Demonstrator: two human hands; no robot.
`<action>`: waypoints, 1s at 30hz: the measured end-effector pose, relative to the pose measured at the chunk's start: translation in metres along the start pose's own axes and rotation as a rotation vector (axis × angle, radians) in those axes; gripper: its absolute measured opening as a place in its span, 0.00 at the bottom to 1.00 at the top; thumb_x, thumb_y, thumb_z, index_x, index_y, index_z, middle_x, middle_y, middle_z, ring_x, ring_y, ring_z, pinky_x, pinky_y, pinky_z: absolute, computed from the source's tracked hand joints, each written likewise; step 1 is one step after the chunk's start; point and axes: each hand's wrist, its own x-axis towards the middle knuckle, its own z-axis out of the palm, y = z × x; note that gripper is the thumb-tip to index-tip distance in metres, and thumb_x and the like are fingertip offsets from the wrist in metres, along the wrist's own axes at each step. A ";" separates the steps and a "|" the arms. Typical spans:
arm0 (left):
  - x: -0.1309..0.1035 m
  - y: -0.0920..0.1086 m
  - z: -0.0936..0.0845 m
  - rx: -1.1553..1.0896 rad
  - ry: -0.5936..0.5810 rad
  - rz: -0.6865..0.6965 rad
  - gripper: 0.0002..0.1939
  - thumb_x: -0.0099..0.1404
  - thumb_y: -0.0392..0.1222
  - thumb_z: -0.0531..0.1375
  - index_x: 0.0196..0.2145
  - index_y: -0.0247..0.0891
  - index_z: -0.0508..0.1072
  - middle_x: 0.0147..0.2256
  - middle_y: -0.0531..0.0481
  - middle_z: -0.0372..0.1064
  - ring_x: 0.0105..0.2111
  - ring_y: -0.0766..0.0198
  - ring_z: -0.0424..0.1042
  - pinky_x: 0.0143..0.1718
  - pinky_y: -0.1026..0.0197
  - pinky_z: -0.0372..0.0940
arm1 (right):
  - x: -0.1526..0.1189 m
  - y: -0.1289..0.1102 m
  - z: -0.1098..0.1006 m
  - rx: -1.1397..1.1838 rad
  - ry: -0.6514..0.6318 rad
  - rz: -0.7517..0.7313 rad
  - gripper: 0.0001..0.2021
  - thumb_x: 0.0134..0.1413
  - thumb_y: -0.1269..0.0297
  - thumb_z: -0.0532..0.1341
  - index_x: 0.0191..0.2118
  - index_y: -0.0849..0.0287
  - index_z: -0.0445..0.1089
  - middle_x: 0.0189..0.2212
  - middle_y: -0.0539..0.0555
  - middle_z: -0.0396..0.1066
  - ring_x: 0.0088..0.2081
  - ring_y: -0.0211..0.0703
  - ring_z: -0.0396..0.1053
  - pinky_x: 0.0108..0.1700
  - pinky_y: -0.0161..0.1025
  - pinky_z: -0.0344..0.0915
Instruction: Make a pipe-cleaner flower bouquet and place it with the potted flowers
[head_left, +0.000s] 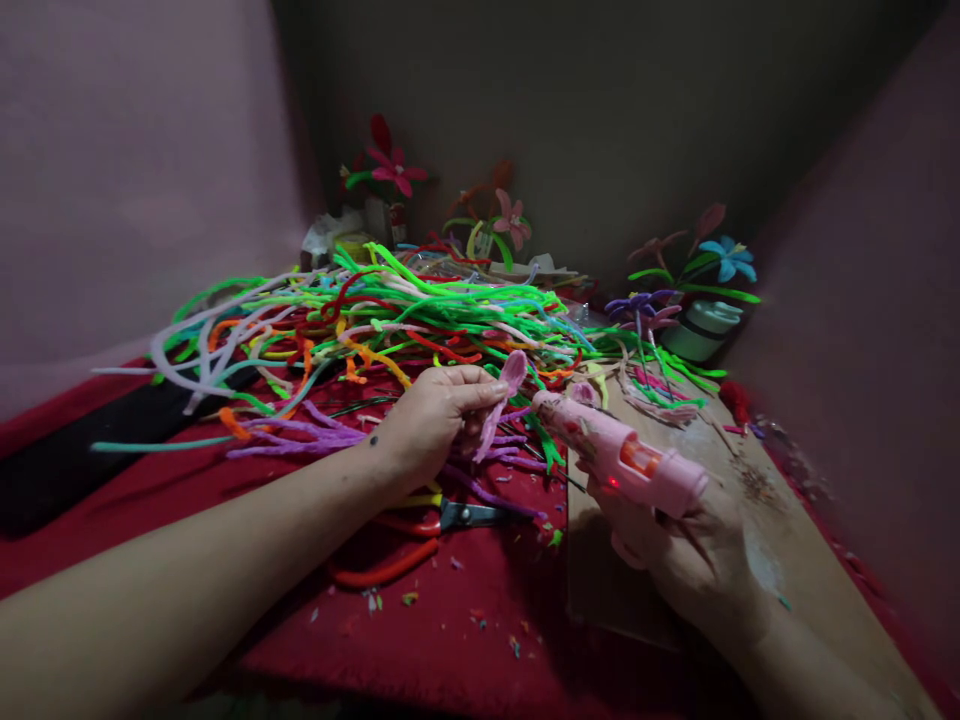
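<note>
Single head-worn view, facing forward and downward. The camera lies near the pink glue gun [601,437], behind, above and leftward.

There is one glue gun [600,440], one pair of cutters [459,515], one brown board [810,570] and one mint roll [701,332]. One pink petal [514,373] is held up. I see one blue flower [727,258] and one hot pink flower [397,172]. The fuzzy sticks [442,300] are too many to count.
</note>
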 end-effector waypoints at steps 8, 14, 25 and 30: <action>0.001 0.000 0.000 -0.014 0.012 -0.007 0.11 0.57 0.36 0.59 0.21 0.35 0.62 0.14 0.59 0.53 0.13 0.76 0.49 0.15 0.70 0.44 | 0.001 -0.002 -0.003 0.009 -0.062 -0.047 0.22 0.59 0.67 0.53 0.59 0.52 0.59 0.58 0.52 0.60 0.59 0.50 0.57 0.60 0.47 0.57; 0.000 0.001 0.001 0.012 0.020 -0.006 0.12 0.58 0.36 0.59 0.20 0.35 0.60 0.14 0.59 0.52 0.13 0.76 0.48 0.15 0.69 0.43 | 0.002 -0.004 -0.002 -0.016 -0.077 -0.067 0.22 0.59 0.68 0.53 0.59 0.51 0.59 0.58 0.53 0.60 0.59 0.51 0.58 0.60 0.48 0.57; 0.000 0.001 0.000 0.013 0.028 -0.005 0.12 0.58 0.36 0.59 0.20 0.36 0.60 0.13 0.59 0.52 0.13 0.76 0.48 0.15 0.69 0.43 | 0.000 -0.003 -0.002 -0.136 0.024 -0.044 0.19 0.57 0.64 0.56 0.55 0.51 0.65 0.48 0.54 0.71 0.50 0.53 0.69 0.50 0.46 0.69; 0.001 0.000 -0.001 0.003 0.022 -0.004 0.11 0.58 0.36 0.58 0.20 0.35 0.61 0.14 0.58 0.53 0.13 0.76 0.49 0.15 0.69 0.43 | -0.002 0.002 -0.002 -0.043 -0.012 0.009 0.20 0.58 0.65 0.55 0.57 0.52 0.62 0.56 0.54 0.64 0.57 0.51 0.61 0.58 0.47 0.59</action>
